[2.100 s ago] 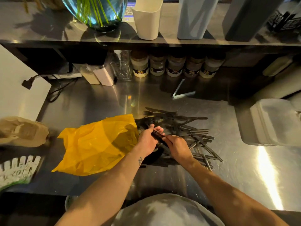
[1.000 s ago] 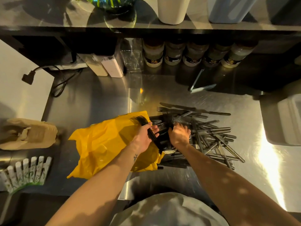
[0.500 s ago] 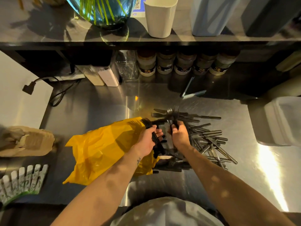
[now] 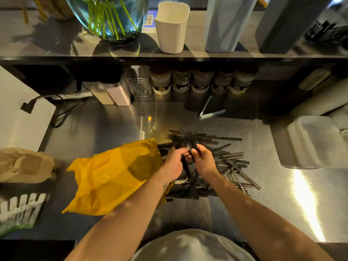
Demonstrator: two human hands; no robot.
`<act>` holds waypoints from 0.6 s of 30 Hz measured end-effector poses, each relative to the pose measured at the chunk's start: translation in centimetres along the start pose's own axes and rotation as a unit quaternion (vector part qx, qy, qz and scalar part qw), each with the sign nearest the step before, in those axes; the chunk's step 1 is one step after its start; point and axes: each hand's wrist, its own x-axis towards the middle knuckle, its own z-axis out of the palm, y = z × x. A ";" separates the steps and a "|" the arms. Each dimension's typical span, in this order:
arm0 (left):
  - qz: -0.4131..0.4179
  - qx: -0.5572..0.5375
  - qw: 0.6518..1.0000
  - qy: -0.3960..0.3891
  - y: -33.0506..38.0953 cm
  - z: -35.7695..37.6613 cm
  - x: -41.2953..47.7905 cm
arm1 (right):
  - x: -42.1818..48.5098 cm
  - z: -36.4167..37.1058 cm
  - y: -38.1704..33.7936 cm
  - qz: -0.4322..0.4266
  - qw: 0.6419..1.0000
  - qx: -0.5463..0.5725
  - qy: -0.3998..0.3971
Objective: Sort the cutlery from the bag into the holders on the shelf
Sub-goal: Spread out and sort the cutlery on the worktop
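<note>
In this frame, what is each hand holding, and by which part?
The left hand and the right hand both grip a bunch of black forks by the handles, with the tines pointing away from the person.

No words or numbers legible. QR code (image 4: 149, 19) printed on a blue card (image 4: 149, 27) standing on the shelf (image 4: 56, 48), just left of the cream holder (image 4: 172, 27); print above the code too small to read. Five jars (image 4: 201, 81) under the shelf carry dark label bands (image 4: 161, 88) with a gold mark, unreadable.
</note>
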 end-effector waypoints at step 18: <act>0.004 -0.062 0.997 0.039 -2.0 3.0 -0.1 | -4.0 -2.7 -0.5 -0.090 0.976 -0.196 0.040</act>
